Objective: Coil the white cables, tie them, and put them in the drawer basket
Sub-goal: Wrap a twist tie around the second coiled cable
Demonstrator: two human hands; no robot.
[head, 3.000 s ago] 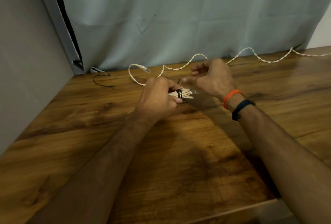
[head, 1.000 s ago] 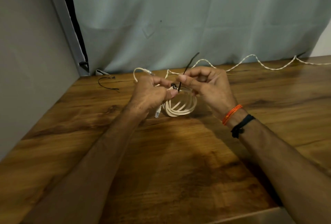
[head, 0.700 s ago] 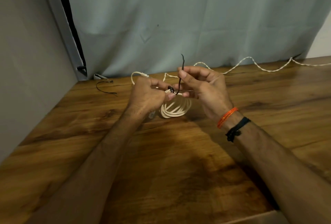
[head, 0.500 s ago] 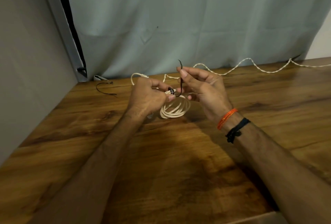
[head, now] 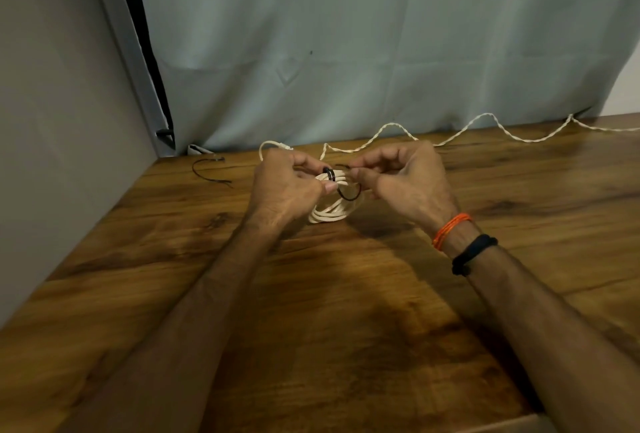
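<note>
The coiled white cable (head: 332, 211) hangs just above the wooden table (head: 346, 311). The left hand (head: 287, 190) pinches it at the black tie (head: 346, 191); the right hand (head: 405, 183) pinches the tie's tail. Light and springy, it is best held at the wrap.

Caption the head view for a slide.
Both hands, left and right, wrap a black tie around a coiled white cable.

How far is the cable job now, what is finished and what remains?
Done: one white cable coil is wound. In hand: the left hand grips it while the right hand pinches the black tie looping round it. Left: finish tying; coil the twisted cable by the curtain. No basket in view.
</note>
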